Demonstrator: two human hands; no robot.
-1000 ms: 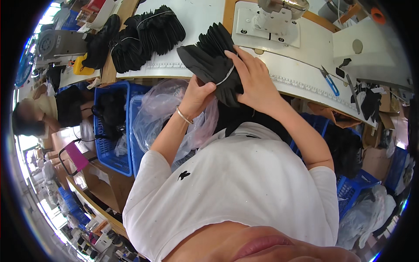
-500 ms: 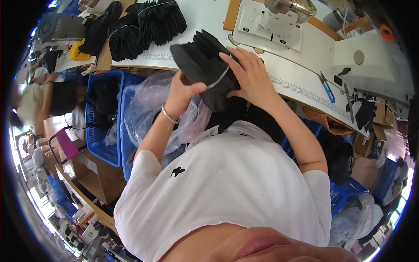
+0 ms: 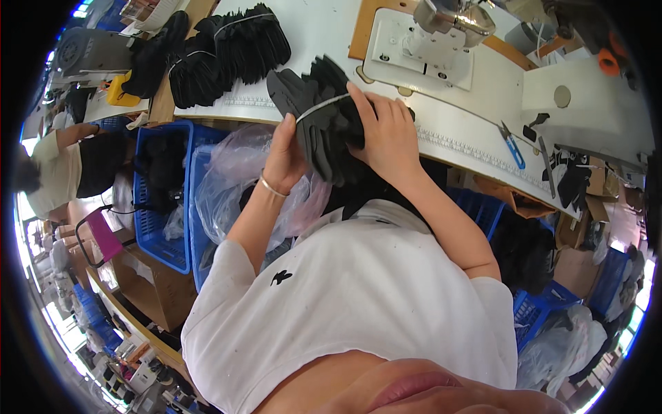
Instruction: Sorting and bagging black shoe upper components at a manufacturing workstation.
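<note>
Between my hands is a bundle of black fabric pieces (image 3: 321,131), held just off the table's near edge. A pale band (image 3: 323,107) runs across it. My left hand (image 3: 286,152) grips the bundle's left side, with the thumb up by the band's left end. On the other side my right hand (image 3: 387,134) is closed round the bundle, fingers over its upper right edge and thumb below. Farther back on the white table (image 3: 317,34) lie two more banded black bundles, one (image 3: 252,36) partly behind the other (image 3: 198,72).
A sewing machine (image 3: 452,27) stands at the back right, with blue-handled snips (image 3: 512,146) nearer its right side. Blue crates (image 3: 163,238) and clear plastic bags (image 3: 231,172) fill the space below left. Another person (image 3: 62,165) is at the far left.
The bundle has turned a little in my hands, and the band now lies across its upper part instead of slanting down its right side. My left thumb has moved up and left.
</note>
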